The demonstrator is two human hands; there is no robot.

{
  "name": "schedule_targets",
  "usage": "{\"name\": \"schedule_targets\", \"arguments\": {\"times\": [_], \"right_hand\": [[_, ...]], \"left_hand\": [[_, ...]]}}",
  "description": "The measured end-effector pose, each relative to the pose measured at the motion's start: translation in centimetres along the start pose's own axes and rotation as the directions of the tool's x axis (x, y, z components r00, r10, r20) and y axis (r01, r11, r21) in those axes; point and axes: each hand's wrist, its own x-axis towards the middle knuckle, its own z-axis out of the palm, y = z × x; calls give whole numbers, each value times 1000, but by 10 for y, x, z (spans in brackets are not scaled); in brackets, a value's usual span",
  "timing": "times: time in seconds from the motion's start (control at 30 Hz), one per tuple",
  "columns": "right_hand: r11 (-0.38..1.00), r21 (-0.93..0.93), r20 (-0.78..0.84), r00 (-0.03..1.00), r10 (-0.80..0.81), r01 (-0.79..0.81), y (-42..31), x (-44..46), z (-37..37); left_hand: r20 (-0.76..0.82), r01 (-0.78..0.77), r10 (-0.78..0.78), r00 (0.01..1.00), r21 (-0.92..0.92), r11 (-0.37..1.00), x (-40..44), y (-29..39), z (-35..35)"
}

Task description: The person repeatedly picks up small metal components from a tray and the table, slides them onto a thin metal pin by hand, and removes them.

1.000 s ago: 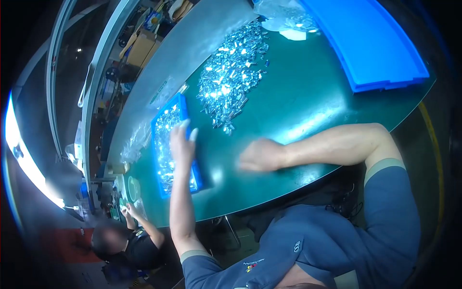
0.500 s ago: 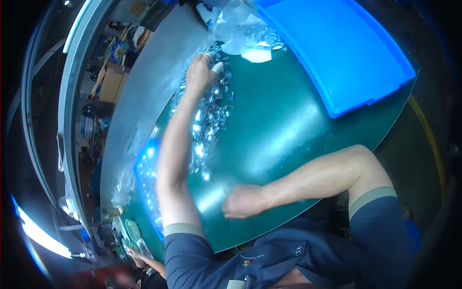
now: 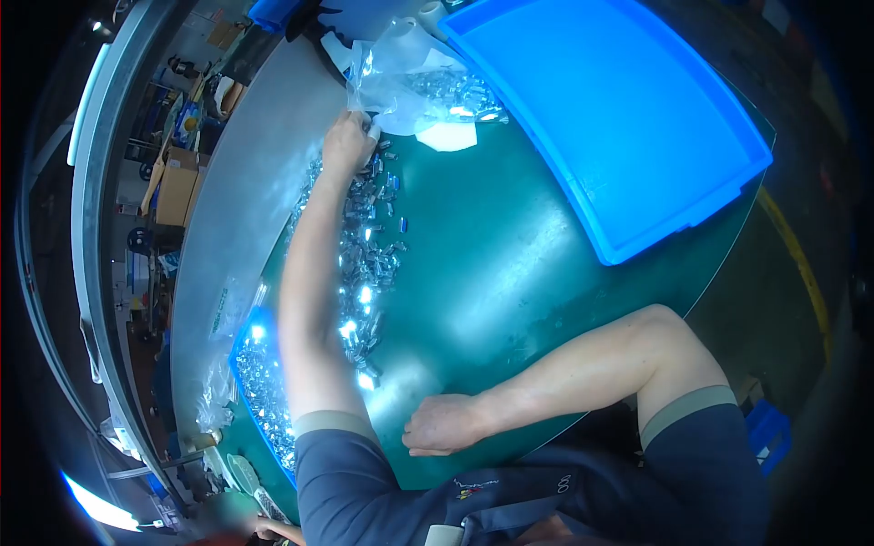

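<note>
Here, left hand [image 3: 349, 144] at far end of pile of small shiny silver pieces [image 3: 366, 264] on green tabletop [image 3: 501, 273]; cannot tell whether pinching any. Right hand [image 3: 443, 425] rests near edge, likely bracing, fingers tucked, closure unclear. Blue plastic tray [image 3: 240, 337] presumably corrals others.

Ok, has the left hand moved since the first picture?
Yes. Judged against the clear bag, it's much closer now: the left hand went from over the small blue tray to beside the bag.
</note>
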Motion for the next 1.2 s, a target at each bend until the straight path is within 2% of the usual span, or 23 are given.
{"name": "schedule_targets", "arguments": {"times": [0.1, 0.2, 0.4, 0.47, 0.6, 0.63, 0.67, 0.7, 0.73, 0.8, 0.87, 0.9, 0.97, 1.03, 1.13, 1.2], "right_hand": [[995, -21, -77, 992, -96, 95, 4, 0, 6], [996, -43, -74, 994, -76, 73, 4, 0, 6], [998, -42, -57, 997, -49, 47, -2, 0, 1], [999, -34, -56, 998, -36, 34, -1, 0, -1], [997, -25, -50, 996, -74, 73, 4, 1, 1], [997, -43, -54, 996, -74, 71, 5, 1, 2], [996, -56, -57, 996, -67, 64, 5, 0, 5], [995, -65, -47, 996, -72, 69, 3, 0, 1], [995, -68, -29, 996, -80, 78, 3, 0, 1], [993, -92, -54, 996, -77, 71, 3, 0, 3], [991, -106, -55, 994, -90, 84, 4, 0, 3], [989, -116, -69, 993, -95, 86, 4, 0, 4], [989, -119, -71, 993, -92, 83, 4, -1, 4], [989, -122, -75, 993, -91, 81, 2, 0, 0], [999, -40, 10, 1000, -12, 12, -2, 1, -6], [999, -45, 21, 1000, 1, 0, -2, 1, -7]], "left_hand": [[5, -73, 73, 997, 16, 997, -20, 3, -7], [-12, -147, 148, 989, 59, 987, -51, 14, -18], [83, -274, 264, 961, 156, 949, -112, 31, -45], [59, -325, 320, 946, 93, 941, -131, 35, -52], [153, -335, 326, 933, 37, 942, -156, 47, -74], [182, -247, 236, 955, 41, 968, -155, 55, -82], [51, -280, 280, 959, -10, 960, -147, 55, -81], [26, -244, 244, 969, -1, 970, -135, 57, -75], [-92, -265, 263, 960, -14, 964, -122, 59, -68], [-82, -134, 125, 989, -109, 985, -95, 67, -50], [19, 25, -24, 1000, -92, 995, -76, 75, -35], [21, 29, -27, 999, -91, 995, -75, 72, -30], [-52, -122, 120, 991, -25, 992, -74, 68, -19], [-11, -130, 130, 991, -84, 988, -82, 67, -21], [33, -120, 127, 991, -166, 979, -107, 76, -36], [78, -66, 83, 993, -205, 977, -119, 85, -41]]}}
